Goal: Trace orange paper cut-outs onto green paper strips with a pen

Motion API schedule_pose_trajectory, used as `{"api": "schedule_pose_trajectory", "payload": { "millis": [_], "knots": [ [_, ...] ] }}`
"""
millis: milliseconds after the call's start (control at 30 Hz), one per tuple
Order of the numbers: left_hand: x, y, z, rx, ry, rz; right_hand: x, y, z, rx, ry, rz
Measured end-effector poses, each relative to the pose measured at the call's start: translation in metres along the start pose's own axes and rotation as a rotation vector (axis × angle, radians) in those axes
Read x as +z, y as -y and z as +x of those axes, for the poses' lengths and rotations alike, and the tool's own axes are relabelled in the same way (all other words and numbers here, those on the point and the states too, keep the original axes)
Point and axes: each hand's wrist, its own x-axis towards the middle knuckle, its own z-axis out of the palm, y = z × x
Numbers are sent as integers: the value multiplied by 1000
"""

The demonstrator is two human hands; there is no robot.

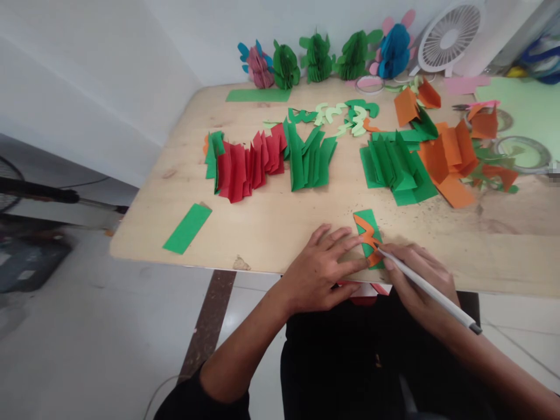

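Observation:
Near the table's front edge lies a green paper piece with an orange scalloped paper cutout on top. My left hand is open, its fingers spread, with fingertips touching the left side of the cutout. Held in my right hand is a white pen, its dark tip at the right edge of the orange cutout. The far end of the pen slants down to the right. My right hand's side rests on the table just right of the green piece.
Folded red paper, folded green papers and orange papers stand across the mid-table. A loose green strip lies left. Behind are paper scraps, honeycomb-like paper figures and a white fan.

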Motion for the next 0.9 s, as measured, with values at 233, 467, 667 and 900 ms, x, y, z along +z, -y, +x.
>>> {"api": "schedule_pose_trajectory", "payload": {
  "millis": [233, 467, 667, 900],
  "knots": [
    [-2, -1, 0, 5, 18, 14, 2, -2, -2, -34, -26, -8],
    [-1, 1, 0, 20, 24, 32, -2, 0, 1, 37, -6, 33],
    [-1, 1, 0, 29, 8, 35, -6, 1, 4, 154, 54, 122],
    [-3, 0, 0, 17, 29, 38, -2, 2, 5, 155, 70, 94]
  ]
}}
